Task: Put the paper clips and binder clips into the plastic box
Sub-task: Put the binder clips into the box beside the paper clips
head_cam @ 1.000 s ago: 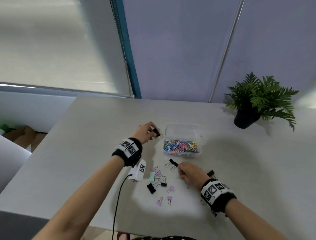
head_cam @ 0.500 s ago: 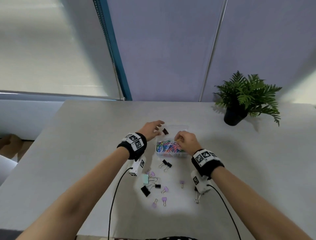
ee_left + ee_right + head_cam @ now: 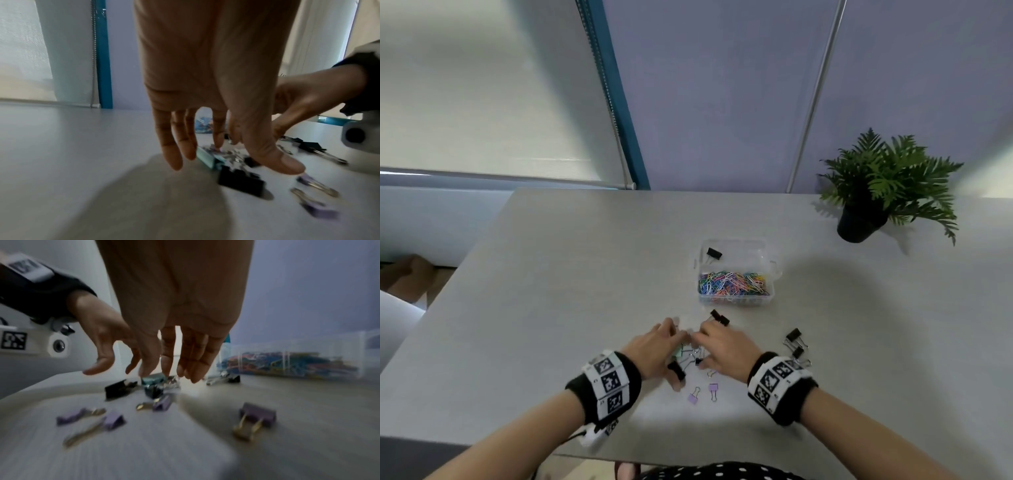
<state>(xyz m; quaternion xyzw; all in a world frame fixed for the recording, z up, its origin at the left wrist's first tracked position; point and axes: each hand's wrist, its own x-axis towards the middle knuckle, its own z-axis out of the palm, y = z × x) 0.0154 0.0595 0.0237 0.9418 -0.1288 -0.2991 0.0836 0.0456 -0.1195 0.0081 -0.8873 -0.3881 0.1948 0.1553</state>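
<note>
The clear plastic box [image 3: 770, 274] stands mid-table; coloured paper clips [image 3: 732, 286] fill its near compartment and one black binder clip [image 3: 714, 254] lies in the far one. Loose binder clips lie in front of it: a teal one [image 3: 153, 379], black ones [image 3: 719, 317] [image 3: 794, 339] and purple ones [image 3: 714, 389] [image 3: 693, 398]. My left hand [image 3: 661, 349] and right hand [image 3: 722, 346] hover side by side over the middle of the pile. The left fingers [image 3: 174, 154] and right fingers [image 3: 197, 363] point straight down and hold nothing.
A potted fern [image 3: 883, 185] stands at the table's back right. The grey table [image 3: 551, 274] ends at a left edge and at a front edge by my body. A cable hangs from my left wrist camera [image 3: 595, 437].
Both hands have come back from the box to the binder clip pile. The black clip that my left hand carried now lies in the box's far compartment.
</note>
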